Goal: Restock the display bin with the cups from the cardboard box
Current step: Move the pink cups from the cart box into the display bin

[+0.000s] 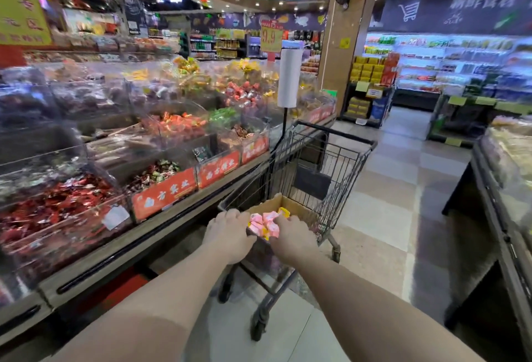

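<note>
Both hands were over the cardboard box, which sat in the near end of a black wire shopping cart. The left hand and right hand were seen from behind, knuckles up; their fingers curled down around a bunch of pink and yellow cups held between them. The fingertips themselves were hidden under the cups and the backs of the hands, so how firm the hold was could not be told. Only the far wall and one flap of the box showed; its contents below the hands were concealed.

The display bin meant for the cups could not be singled out: a row of clear-fronted bins with orange labels ran along the counter on the left, heavily blurred. Their contents read only as red, green and mixed wrappers.

The cart stood just beside the counter edge. A white roll on a black pole rose near the cart's far left corner. To the right, open tiled floor lay between the cart and a second counter, itself cut off by the frame edge.
</note>
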A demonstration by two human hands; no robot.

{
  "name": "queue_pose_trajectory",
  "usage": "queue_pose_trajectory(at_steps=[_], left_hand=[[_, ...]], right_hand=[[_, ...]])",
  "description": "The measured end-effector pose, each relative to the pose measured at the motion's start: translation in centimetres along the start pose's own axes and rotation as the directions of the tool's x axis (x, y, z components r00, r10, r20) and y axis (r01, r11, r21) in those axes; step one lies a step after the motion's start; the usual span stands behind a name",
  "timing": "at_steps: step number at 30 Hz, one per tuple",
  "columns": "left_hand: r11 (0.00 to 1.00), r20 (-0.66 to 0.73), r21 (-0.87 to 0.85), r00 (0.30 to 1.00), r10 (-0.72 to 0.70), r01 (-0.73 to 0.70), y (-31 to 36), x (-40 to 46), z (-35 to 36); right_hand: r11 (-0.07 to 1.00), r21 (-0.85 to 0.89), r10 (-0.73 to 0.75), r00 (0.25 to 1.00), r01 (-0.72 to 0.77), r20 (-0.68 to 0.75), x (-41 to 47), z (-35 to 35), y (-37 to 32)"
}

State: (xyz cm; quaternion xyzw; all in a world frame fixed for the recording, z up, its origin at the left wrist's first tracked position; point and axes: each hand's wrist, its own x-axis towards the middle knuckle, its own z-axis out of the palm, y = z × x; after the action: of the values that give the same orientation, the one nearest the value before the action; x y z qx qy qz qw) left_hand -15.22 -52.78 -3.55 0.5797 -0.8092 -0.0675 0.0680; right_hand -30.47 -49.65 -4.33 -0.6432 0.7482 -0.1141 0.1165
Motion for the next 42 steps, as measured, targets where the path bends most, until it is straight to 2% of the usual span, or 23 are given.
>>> queue_pose_trajectory(at_steps=[8,14,21,25,29,42], left_hand=[[0.998,0.031,-0.015,0.998,-0.057,0.057,-1.7,14.7,3.0],[1.000,0.077,-0.020,0.997,0.002,0.000,-3.7,25.8,7.4],[0.999,0.174,-0.048,0.985,0.011,-0.003,-7.0,36.8,10.8],[0.999,0.259,-0.038,0.966,-0.006,0.017,-8.5,40.2,13.2],[0.997,0.349,-0.013,0.935,-0.066,0.075,-9.2,43.2,15.3],[0.949,0.458,-0.044,0.850,-0.259,0.312,-6.3,49.8,24.6]], right_hand=[[0.999,-0.039,0.031,0.997,-0.028,0.067,14.6,0.0,4.6],[0.995,-0.067,0.082,0.994,-0.077,0.066,25.7,1.9,7.3],[0.988,-0.073,0.148,0.976,-0.138,0.159,36.2,5.2,9.3],[0.983,-0.058,0.184,0.940,-0.175,0.288,39.9,7.9,10.5],[0.984,-0.058,0.181,0.922,-0.171,0.344,43.7,10.0,12.3],[0.994,-0.055,0.111,0.835,-0.096,0.540,53.8,16.5,19.3]])
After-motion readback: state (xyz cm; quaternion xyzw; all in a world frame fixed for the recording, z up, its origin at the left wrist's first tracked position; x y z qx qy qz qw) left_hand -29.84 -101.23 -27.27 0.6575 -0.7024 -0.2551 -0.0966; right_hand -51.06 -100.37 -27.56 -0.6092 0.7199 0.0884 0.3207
